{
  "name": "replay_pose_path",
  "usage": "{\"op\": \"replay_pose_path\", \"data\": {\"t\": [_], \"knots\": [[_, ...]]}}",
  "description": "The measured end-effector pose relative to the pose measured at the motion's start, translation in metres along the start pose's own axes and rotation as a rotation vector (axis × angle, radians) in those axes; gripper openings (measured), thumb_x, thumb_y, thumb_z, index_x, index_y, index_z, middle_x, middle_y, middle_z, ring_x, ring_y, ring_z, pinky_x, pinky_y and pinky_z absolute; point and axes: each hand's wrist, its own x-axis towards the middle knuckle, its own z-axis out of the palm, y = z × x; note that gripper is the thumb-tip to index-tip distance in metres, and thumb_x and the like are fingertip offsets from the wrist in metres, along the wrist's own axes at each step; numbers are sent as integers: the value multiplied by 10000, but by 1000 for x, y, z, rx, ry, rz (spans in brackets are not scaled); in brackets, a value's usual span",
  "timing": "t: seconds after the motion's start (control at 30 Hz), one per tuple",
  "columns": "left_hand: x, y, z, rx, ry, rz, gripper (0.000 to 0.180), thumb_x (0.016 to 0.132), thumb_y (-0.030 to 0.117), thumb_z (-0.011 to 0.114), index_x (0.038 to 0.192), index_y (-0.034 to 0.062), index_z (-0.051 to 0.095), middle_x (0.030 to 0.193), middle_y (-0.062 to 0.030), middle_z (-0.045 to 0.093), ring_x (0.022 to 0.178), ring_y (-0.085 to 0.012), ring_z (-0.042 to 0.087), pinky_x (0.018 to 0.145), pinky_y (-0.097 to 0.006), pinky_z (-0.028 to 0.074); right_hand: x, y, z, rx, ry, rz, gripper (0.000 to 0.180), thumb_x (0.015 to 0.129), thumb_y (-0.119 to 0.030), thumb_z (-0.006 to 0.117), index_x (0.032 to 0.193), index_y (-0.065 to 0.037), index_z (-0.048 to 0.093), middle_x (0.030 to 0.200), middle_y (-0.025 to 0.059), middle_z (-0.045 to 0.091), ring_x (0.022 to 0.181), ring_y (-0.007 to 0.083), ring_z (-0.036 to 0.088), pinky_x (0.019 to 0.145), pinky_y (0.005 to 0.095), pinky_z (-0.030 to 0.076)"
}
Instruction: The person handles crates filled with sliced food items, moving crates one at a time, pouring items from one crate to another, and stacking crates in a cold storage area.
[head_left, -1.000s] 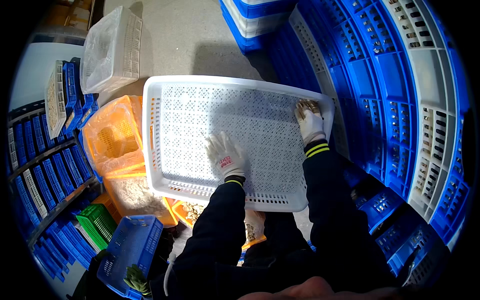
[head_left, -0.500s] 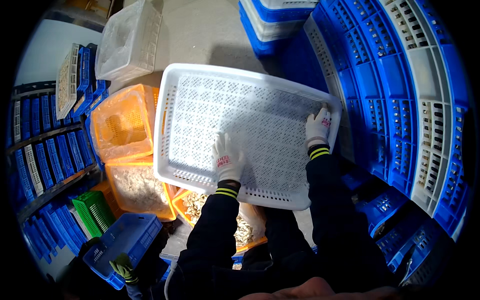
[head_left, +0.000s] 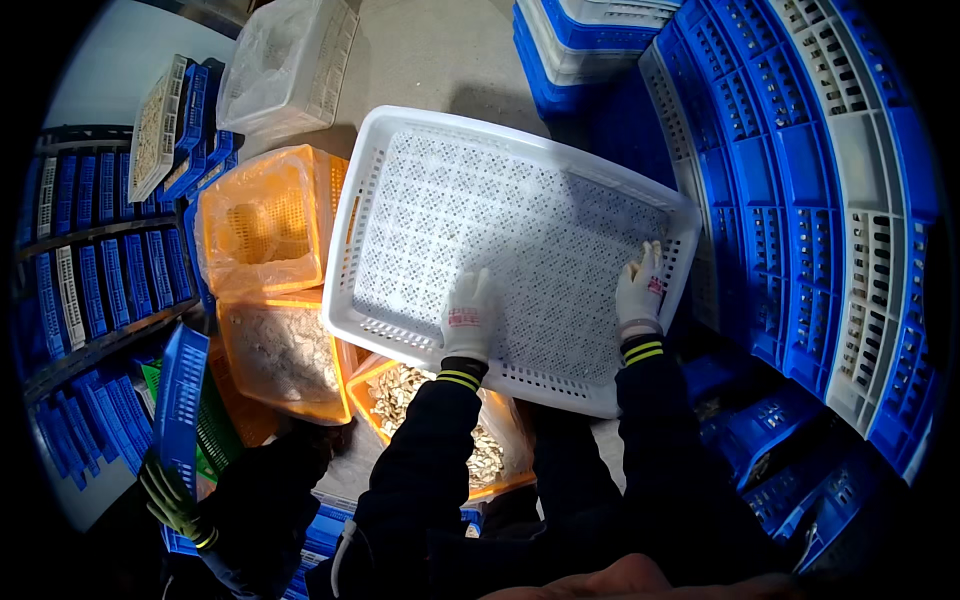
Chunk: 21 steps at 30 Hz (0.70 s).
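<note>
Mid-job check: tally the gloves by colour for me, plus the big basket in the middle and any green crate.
White gloves: 2
Green glove, another person's: 1
Big white basket: 1
Green crate, partly hidden: 1
Total: 5

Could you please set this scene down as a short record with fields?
Left hand: white glove, fingers extended over the floor of the white tray; contact unclear
Right hand: white glove, at the tray's right end
Left of tray: orange crate lined with clear plastic
Right of tray: stacked blue and white crates
Another person: green-gloved hand at a blue crate
</note>
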Motion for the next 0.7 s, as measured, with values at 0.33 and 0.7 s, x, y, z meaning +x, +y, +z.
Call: {"op": "replay_pose_path", "data": {"t": [0.33,0.7], "knots": [[-3,-9,19,165,-47,102,238,821,141,576,1048,196,621,905,-43,606,875,-267,598,704,-392,493,46,-26,9,-417,-282,80,524,935,-253,474,1399,-37,363,1455,234,336,1212,377,494,974,431,449],[9,-49,7,62,-8,-77,168,866,302,575,919,179,676,982,-127,649,861,-322,644,729,-446,507,94,110,18,840,-6,11,476,954,-388,459,1291,-53,488,1280,140,527,1108,270,541,943,397,437]]}}
